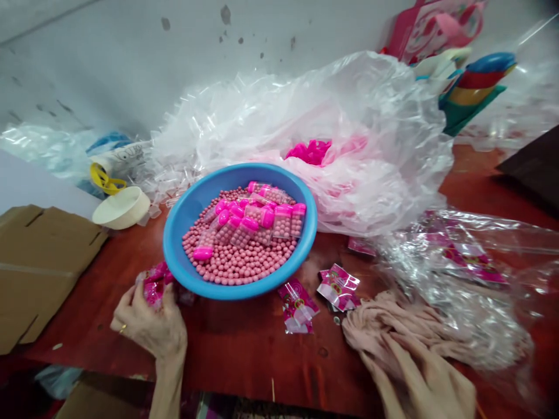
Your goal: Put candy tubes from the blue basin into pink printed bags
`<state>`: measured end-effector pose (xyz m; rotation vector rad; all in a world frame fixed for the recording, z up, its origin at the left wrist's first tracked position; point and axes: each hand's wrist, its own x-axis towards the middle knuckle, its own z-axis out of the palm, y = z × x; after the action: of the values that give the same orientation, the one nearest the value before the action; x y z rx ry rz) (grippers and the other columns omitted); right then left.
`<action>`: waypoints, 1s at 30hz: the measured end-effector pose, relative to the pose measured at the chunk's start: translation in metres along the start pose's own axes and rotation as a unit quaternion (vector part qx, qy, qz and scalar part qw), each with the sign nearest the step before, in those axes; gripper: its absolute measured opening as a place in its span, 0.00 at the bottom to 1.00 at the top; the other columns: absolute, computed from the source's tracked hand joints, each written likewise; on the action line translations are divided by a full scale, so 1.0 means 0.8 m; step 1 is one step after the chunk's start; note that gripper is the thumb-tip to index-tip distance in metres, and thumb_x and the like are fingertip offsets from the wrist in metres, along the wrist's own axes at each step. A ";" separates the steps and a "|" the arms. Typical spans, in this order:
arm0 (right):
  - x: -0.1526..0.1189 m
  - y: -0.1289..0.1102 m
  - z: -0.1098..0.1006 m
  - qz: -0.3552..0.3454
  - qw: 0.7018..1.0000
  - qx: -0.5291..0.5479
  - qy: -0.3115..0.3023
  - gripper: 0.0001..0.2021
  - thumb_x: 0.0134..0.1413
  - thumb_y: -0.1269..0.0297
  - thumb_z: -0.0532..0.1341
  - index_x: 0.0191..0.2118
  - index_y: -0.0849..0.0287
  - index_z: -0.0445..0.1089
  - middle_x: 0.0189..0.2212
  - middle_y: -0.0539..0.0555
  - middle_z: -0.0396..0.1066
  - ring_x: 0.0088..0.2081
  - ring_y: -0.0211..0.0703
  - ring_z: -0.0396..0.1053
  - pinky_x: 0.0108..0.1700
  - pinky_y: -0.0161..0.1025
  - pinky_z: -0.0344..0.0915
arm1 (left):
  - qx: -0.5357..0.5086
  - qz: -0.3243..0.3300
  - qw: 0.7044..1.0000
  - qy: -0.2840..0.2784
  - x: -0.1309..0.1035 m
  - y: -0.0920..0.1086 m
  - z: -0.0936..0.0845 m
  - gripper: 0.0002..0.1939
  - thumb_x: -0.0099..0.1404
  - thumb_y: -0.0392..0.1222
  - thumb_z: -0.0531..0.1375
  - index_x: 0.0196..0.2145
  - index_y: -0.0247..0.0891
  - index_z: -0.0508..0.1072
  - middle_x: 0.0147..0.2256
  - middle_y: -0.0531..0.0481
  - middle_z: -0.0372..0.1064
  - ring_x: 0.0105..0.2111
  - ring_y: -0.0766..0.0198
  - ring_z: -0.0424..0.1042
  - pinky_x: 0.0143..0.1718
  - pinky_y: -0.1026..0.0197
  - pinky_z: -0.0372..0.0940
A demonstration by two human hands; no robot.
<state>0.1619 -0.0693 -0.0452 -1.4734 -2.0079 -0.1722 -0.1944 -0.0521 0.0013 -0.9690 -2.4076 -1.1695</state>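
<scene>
My left hand (152, 323), a ring on one finger, is closed around shiny pink packets (154, 285) beside the basin's left front. On the right, my right hand (419, 375) grips a crumpled pinkish-beige cloth (388, 323), its fingertips partly sunk in the folds. Between the hands stands a blue basin (244, 291) of small pink beads (236, 265). Several clear bottles with bright pink caps (244, 230), filled with the same beads, lie on top. In front of the basin are flat pink printed packets (299, 305), and more packets (338, 288) sit by the cloth.
A large clear plastic bag (371, 169) holding bright pink pieces (310, 152) spreads behind the basin. Crinkled clear plastic (480, 314) covers the right side. At the left are a cardboard box (41, 267), a white round container (122, 208) and a yellow tape ring (107, 180). The table (244, 355) is red.
</scene>
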 end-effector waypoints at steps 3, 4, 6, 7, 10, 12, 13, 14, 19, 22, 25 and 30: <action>-0.009 0.015 0.016 -0.032 0.999 0.039 -0.005 0.12 0.62 0.64 0.51 0.44 0.62 0.69 0.37 0.63 0.72 0.39 0.54 0.69 0.41 0.50 0.65 | -0.054 0.026 0.998 -0.020 -0.046 0.018 -0.017 0.12 0.62 0.46 0.59 0.40 0.39 0.74 0.42 0.43 0.70 0.49 0.43 0.65 0.54 0.43 0.53; -0.009 0.017 0.020 -0.030 0.998 0.048 0.009 0.11 0.62 0.66 0.51 0.43 0.61 0.69 0.35 0.61 0.72 0.38 0.53 0.69 0.42 0.50 0.65 | -0.084 0.035 0.995 -0.040 -0.068 0.031 -0.019 0.09 0.62 0.45 0.59 0.38 0.42 0.75 0.38 0.45 0.71 0.44 0.47 0.68 0.50 0.45 0.58; -0.005 0.019 0.027 -0.015 0.998 0.057 0.016 0.10 0.63 0.66 0.51 0.40 0.59 0.69 0.31 0.57 0.72 0.35 0.50 0.69 0.45 0.51 0.63 | -0.154 0.066 0.981 -0.101 -0.120 0.068 -0.018 0.06 0.59 0.46 0.62 0.34 0.45 0.77 0.33 0.48 0.72 0.35 0.51 0.70 0.42 0.49 0.64; -0.003 0.019 0.028 -0.012 0.998 0.060 0.013 0.11 0.63 0.65 0.50 0.39 0.57 0.69 0.30 0.55 0.72 0.34 0.49 0.70 0.46 0.51 0.63 | -0.186 0.089 0.969 -0.137 -0.147 0.090 -0.014 0.06 0.59 0.48 0.62 0.34 0.47 0.78 0.31 0.49 0.74 0.34 0.52 0.71 0.40 0.51 0.65; -0.002 0.021 0.027 -0.008 0.997 0.073 0.018 0.14 0.65 0.63 0.47 0.38 0.56 0.69 0.30 0.54 0.73 0.35 0.47 0.71 0.45 0.49 0.65 | -0.258 0.206 0.887 -0.323 -0.214 0.157 0.006 0.12 0.63 0.40 0.58 0.43 0.42 0.77 0.38 0.39 0.76 0.41 0.46 0.69 0.43 0.44 0.63; -0.008 0.025 0.023 -0.001 0.996 0.080 0.027 0.13 0.65 0.62 0.47 0.40 0.57 0.68 0.34 0.56 0.73 0.39 0.49 0.72 0.44 0.47 0.67 | -0.222 0.259 0.842 -0.418 -0.237 0.188 0.019 0.15 0.65 0.34 0.52 0.41 0.41 0.77 0.36 0.36 0.75 0.37 0.46 0.70 0.37 0.44 0.64; -0.011 0.026 0.020 0.006 0.996 0.084 0.023 0.13 0.65 0.61 0.48 0.42 0.58 0.68 0.36 0.57 0.73 0.41 0.49 0.71 0.43 0.47 0.67 | -0.214 0.266 0.835 -0.431 -0.242 0.198 0.025 0.16 0.66 0.33 0.49 0.39 0.41 0.77 0.35 0.35 0.75 0.36 0.47 0.70 0.35 0.45 0.64; -0.014 0.027 0.017 0.016 0.996 0.090 0.013 0.13 0.65 0.61 0.49 0.44 0.59 0.68 0.38 0.59 0.73 0.42 0.50 0.71 0.44 0.46 0.68 | -0.205 0.272 0.830 -0.441 -0.244 0.204 0.029 0.18 0.67 0.33 0.47 0.38 0.41 0.77 0.33 0.35 0.74 0.34 0.47 0.71 0.33 0.44 0.63; -0.001 0.008 0.001 0.060 0.992 0.092 0.056 0.13 0.62 0.64 0.54 0.46 0.66 0.69 0.40 0.65 0.72 0.43 0.54 0.69 0.46 0.51 0.66 | -0.202 0.270 0.822 -0.458 -0.221 0.199 0.030 0.23 0.70 0.42 0.42 0.31 0.41 0.76 0.29 0.40 0.73 0.32 0.48 0.71 0.30 0.44 0.62; 0.024 -0.019 0.000 0.053 0.991 0.086 0.091 0.11 0.59 0.65 0.59 0.45 0.66 0.71 0.38 0.65 0.73 0.40 0.55 0.70 0.44 0.52 0.65 | -0.223 0.235 0.832 -0.451 -0.200 0.181 0.022 0.21 0.69 0.46 0.46 0.29 0.42 0.77 0.27 0.42 0.73 0.31 0.51 0.71 0.33 0.48 0.64; 0.046 -0.050 0.015 0.020 0.987 0.150 0.055 0.10 0.59 0.69 0.58 0.45 0.62 0.70 0.35 0.60 0.74 0.37 0.51 0.72 0.40 0.48 0.68 | -0.238 0.160 0.864 -0.414 -0.174 0.151 0.011 0.13 0.68 0.42 0.52 0.35 0.41 0.77 0.31 0.42 0.76 0.33 0.52 0.72 0.35 0.51 0.66; 0.065 -0.090 0.057 0.046 0.983 0.174 -0.045 0.13 0.61 0.69 0.51 0.38 0.60 0.74 0.29 0.60 0.72 0.28 0.53 0.73 0.25 0.44 0.69 | -0.245 0.006 0.908 -0.341 -0.136 0.102 -0.011 0.07 0.64 0.38 0.58 0.31 0.40 0.77 0.30 0.46 0.75 0.32 0.56 0.73 0.36 0.58 0.66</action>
<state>0.0697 -0.0326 -0.0344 -1.3626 -1.9155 0.2762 -0.0599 -0.0712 -0.0022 -1.8007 -2.6247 -1.7001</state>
